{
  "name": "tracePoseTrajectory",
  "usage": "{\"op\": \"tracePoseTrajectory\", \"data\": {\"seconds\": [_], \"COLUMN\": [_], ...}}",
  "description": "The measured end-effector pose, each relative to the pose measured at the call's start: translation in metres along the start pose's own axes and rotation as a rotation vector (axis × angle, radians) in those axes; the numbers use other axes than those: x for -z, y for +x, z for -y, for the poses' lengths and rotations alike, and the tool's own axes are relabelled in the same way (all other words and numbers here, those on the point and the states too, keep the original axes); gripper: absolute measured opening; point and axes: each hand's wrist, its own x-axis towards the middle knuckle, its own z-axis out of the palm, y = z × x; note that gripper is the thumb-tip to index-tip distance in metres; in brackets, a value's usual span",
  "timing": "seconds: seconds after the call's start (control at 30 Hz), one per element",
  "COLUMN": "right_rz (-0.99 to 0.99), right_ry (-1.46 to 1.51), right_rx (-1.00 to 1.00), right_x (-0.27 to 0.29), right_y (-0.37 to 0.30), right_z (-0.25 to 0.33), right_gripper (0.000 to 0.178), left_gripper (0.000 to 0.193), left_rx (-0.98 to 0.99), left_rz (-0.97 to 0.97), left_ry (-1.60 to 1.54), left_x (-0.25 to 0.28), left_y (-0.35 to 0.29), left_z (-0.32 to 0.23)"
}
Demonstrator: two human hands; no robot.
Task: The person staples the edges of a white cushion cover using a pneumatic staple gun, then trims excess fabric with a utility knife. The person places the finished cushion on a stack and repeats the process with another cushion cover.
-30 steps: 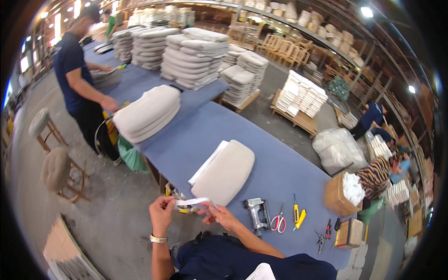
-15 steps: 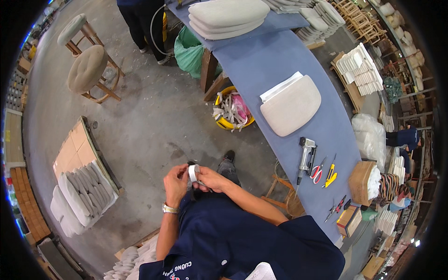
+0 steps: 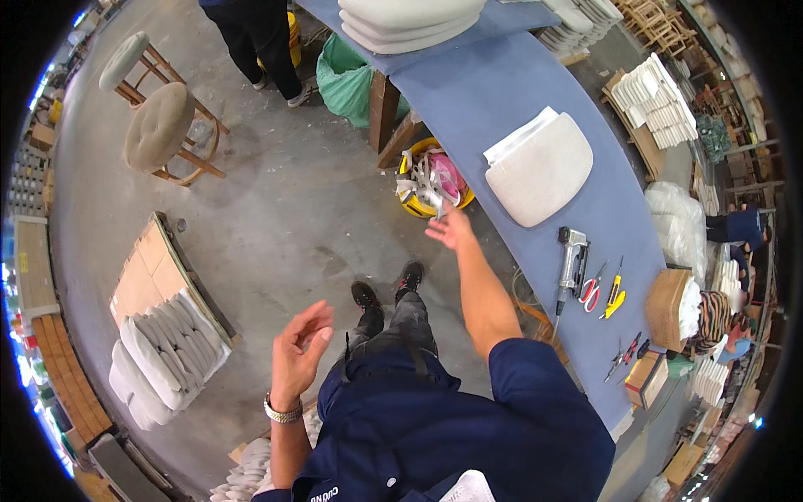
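My right hand reaches out over the floor beside a yellow bucket of fabric scraps. Its fingers are stretched out and apart, and I see nothing gripped in them. A pale, blurred strip shows just beyond the fingertips, at the bucket's near rim; whether it is falling or lying on the scraps, I cannot tell. My left hand, with a metal watch on the wrist, hangs in front of my body, fingers extended, holding nothing. On the blue table lies a light seat pad with a white sheet showing under its far edge.
The blue table curves along my right. It bears a staple gun, red-handled scissors, a yellow cutter, a cardboard box and stacked pads. Stools and a pallet of pads stand left. A person stands ahead.
My hands have parted. The right one has swung forward and right to the bucket, and the white roll-like strip has left my fingers. My left hand has opened and lowered slightly.
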Motion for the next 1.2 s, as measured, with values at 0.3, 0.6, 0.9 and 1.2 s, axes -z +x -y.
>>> {"op": "tracePoseTrajectory", "data": {"seconds": [0.3, 0.6, 0.9, 1.2], "right_rz": [-0.008, -0.400, -1.094, -1.057], "right_ry": [-0.285, -0.253, -0.429, -0.810], "right_rx": [0.152, 0.318, 0.716, 0.329], "right_x": [0.092, 0.222, 0.341, 0.446], "right_y": [-0.088, -0.204, -0.169, -0.110], "right_z": [-0.126, -0.204, -0.030, 0.061], "right_gripper": [0.039, 0.022, 0.020, 0.046], "left_gripper": [0.052, 0.018, 0.023, 0.035], "left_rx": [-0.633, -0.374, -0.395, -0.477], "left_rz": [1.189, 1.683, 1.778, 1.619], "left_ry": [-0.591, -0.941, -0.866, -0.570], "left_x": [-0.079, -0.188, -0.281, -0.395], "left_y": [0.004, 0.001, 0.019, 0.062], "left_z": [-0.143, -0.172, -0.204, -0.194]}}
